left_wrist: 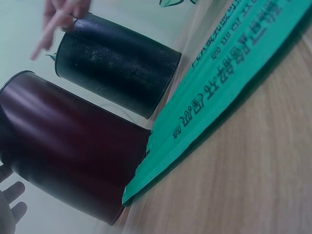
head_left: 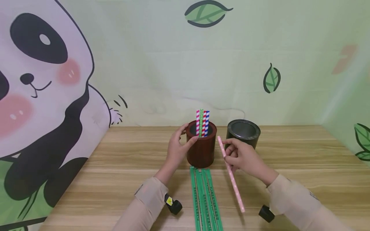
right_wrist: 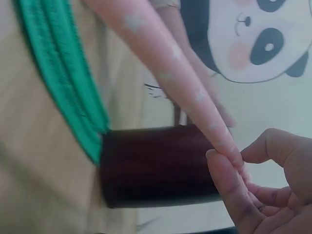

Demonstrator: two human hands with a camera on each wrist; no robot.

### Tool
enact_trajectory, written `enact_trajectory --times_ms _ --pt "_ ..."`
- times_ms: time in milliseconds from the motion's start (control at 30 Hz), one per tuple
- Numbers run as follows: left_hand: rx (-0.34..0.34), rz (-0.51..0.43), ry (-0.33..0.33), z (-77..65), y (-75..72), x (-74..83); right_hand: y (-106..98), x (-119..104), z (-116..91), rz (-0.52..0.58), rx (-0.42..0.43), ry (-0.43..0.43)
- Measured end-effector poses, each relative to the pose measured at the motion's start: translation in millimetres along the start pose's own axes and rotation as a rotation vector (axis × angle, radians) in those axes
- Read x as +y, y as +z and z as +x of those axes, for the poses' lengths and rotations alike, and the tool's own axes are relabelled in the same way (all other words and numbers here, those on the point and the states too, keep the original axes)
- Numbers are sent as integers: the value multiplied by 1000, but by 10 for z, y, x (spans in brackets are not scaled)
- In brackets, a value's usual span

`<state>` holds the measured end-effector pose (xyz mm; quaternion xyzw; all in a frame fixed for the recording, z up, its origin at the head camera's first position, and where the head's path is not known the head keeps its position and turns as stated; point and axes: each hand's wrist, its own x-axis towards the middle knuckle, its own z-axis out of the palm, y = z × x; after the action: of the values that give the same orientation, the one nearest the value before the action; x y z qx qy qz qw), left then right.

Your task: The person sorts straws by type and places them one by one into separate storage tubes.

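Observation:
A pink paper straw [head_left: 235, 186] patterned with pale stars is pinched between the thumb and fingers of my right hand [head_left: 244, 158]. It slants, with its upper end beside the dark red round canister [head_left: 200, 154]. My left hand [head_left: 178, 146] holds that canister near its top, thumb at the front rim and fingers around the left side. Several paper straws [head_left: 202, 123], striped pink, red and blue plus a green one, stand upright in it; their lower ends are hidden inside. The right wrist view shows the pink straw [right_wrist: 180, 73] large, crossing in front of the canister.
Behind my right hand stands a black round canister [head_left: 245, 136]. Long green wrappers [head_left: 205, 199] with dark print lie side by side in front of the red canister. A cloth wall [head_left: 162, 64] with a panda and leaves rises behind the wooden table [head_left: 130, 160].

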<state>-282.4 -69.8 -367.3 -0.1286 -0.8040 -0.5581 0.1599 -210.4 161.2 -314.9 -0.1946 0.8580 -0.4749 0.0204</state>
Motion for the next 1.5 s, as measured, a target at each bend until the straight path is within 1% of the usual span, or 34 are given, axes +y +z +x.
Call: enact_trajectory --times_ms 100,200,467,633,733,833,967,1167,1333,1500 --pt "-1 6 -4 5 5 -9 -101 -82 42 14 20 -47" --pt "0 8 -2 8 8 -16 -192 -167 84 4 44 -82" --pt "9 8 36 0 5 -27 -408 -351 227 -33 106 -109" --pt "14 6 47 -3 2 -25 -566 -499 374 -47 183 -123" --pt "14 1 43 -6 1 -21 -638 -591 477 -20 237 -145" --pt "15 -4 38 -9 -1 -14 -679 -661 578 31 294 -156" --pt "15 -5 43 -11 2 -8 -708 -706 702 92 364 -163" --pt "23 4 51 -8 1 -5 -705 -712 865 170 414 -207" --pt "23 12 50 -5 -1 -1 -627 -663 984 188 450 -213" --pt "19 17 53 -10 1 5 -484 -572 1085 175 478 -218"
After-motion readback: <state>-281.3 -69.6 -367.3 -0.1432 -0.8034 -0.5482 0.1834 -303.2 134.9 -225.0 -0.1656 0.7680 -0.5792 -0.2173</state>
